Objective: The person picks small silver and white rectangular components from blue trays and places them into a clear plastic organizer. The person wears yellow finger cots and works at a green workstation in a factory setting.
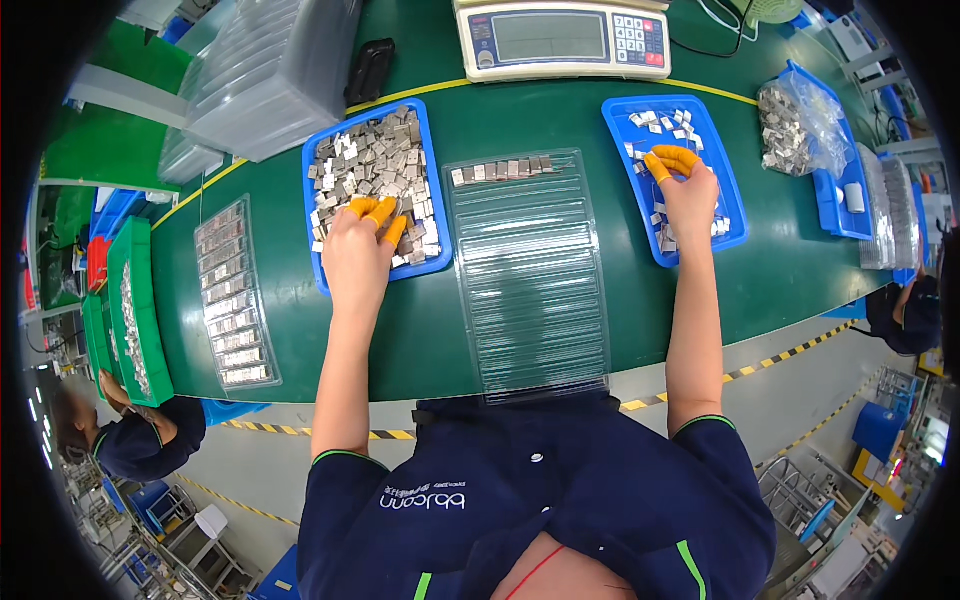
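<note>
My left hand (358, 252), with orange finger covers, is over the left blue tray (437, 225). Its fingers are bent and the tips come close together among a heap of small silvery metal parts (385, 160); what they pinch is hidden. Over the right blue tray (735, 205), my right hand (688, 195) is closed in a pinch, thumb and forefinger together, also in orange covers. Any piece between them is too small to make out. Small white-and-metal parts (660, 122) lie scattered in that tray. Between my hands, a clear ribbed plastic tray (530, 290) holds a row of metal parts (505, 170) in its far slot.
A filled clear tray (235, 300) lies at left, beside green bins (140, 300). Stacked clear trays (265, 80), a black object (371, 70) and a scale (565, 40) stand at the back. Bagged parts (790, 125) are at far right. Other people (150, 435) are at both sides.
</note>
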A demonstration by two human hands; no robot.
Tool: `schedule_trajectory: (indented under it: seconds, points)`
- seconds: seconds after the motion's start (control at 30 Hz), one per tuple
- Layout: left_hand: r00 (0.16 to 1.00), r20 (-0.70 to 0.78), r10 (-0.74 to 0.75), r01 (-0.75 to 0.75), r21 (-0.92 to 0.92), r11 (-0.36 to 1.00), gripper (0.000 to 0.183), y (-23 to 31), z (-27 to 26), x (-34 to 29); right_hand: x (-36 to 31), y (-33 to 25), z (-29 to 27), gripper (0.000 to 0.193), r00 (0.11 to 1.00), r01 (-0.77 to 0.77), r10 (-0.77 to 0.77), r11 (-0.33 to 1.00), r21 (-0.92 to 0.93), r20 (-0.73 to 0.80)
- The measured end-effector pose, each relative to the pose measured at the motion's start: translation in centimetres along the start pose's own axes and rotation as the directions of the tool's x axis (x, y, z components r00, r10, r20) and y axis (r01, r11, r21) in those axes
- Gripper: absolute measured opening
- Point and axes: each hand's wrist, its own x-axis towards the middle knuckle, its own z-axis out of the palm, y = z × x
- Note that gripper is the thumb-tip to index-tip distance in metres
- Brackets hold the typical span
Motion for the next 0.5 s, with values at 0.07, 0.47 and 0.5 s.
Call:
schedule_trajectory:
  seconds: [0.07,0.47,0.5]
  points:
    - [0.999,0.016,0.038,-0.038,0.007,0.999,0.02,-0.6,0.1,-0.5,-0.1,-0.3,0.0,0.021,0.999,0.028,-0.029,0.999,-0.024,-0.027]
    - [0.839,0.498,-0.219,0.528,-0.843,0.101,0.025,4.5,-2.5,-1.8,-6.9,-6.3,1.7,0.023,0.932,-0.139,-0.116,0.761,0.633,0.343]
    - [0.838,0.511,-0.19,0.529,-0.846,0.061,0.026,5.2,-2.3,-2.2,-7.7,-6.8,2.5,0.022,0.883,-0.174,-0.154,0.772,0.612,0.444]
